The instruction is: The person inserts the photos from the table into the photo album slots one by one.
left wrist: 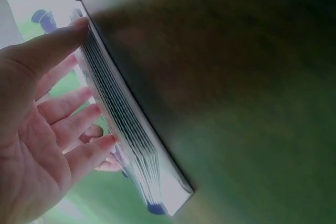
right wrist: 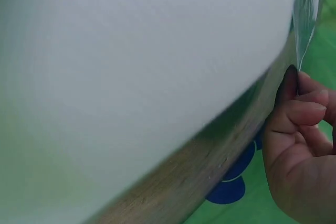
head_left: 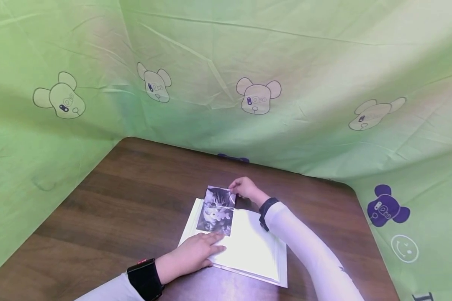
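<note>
A black-and-white kitten photo point(head_left: 217, 211) with a glossy surface lies over the upper left of a white photo album point(head_left: 252, 246). My right hand point(head_left: 245, 188) pinches its upper right corner between thumb and fingers. In the right wrist view, the thin edge of the photo point(right wrist: 307, 19) rises from the right hand's fingertips point(right wrist: 291, 80). My left hand point(head_left: 193, 253) rests on the lower left of the album, fingers extended and fingertips at the photo's lower edge. Seen from the left wrist, the left thumb point(left wrist: 58, 43) touches the edge of the album's stacked pages point(left wrist: 118, 98).
The album lies on a brown wooden table point(head_left: 109, 200) near its front. Behind and on both sides hangs a green cloth point(head_left: 203, 54) printed with bear heads, close to the table's far edge. Dark bands circle both wrists.
</note>
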`<state>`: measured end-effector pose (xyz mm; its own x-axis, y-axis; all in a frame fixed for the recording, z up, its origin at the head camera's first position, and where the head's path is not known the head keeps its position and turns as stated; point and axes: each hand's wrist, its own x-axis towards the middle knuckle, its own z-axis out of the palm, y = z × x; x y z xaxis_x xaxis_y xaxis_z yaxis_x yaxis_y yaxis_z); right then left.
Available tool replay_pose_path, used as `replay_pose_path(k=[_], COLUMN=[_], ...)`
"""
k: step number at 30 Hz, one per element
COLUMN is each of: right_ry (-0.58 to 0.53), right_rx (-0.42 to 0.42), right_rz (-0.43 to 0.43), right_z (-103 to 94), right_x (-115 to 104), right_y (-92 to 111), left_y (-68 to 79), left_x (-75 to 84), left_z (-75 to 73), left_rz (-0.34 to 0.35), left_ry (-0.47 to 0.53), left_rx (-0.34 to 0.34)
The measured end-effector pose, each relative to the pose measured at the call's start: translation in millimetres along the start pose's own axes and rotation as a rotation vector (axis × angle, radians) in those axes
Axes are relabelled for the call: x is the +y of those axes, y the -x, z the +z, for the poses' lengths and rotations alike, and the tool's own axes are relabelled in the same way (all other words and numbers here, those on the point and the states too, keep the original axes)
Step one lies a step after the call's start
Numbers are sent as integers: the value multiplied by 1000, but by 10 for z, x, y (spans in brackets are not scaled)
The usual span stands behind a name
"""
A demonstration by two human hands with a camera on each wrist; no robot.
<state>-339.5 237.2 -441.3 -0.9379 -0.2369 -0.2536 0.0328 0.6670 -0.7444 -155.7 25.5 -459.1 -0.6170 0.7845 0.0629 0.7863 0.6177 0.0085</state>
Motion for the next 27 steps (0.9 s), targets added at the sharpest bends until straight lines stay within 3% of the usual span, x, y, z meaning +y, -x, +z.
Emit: replay_pose_path(k=[3,8,11,18,27], right_ry=[29,146,147,145,270], right_rx=[-74,-117,-139,-289,-305], right_rz=[14,-69,-88,-81,-149], right_z=[31,56,48,58,83], right_x=[-16,-49,-58,-23,-76], right_y=[46,96,105,146,238], left_y=[-12,-22,-31,-54,-53], left_x=[26,71,91,127,130], left_z=[7,7,5,-10,0], left_rz=[-28,-92,-117,-175,-232], left_ry=[10,87,116,115,158], left_rx=[-17,-43,-34,-54,-77])
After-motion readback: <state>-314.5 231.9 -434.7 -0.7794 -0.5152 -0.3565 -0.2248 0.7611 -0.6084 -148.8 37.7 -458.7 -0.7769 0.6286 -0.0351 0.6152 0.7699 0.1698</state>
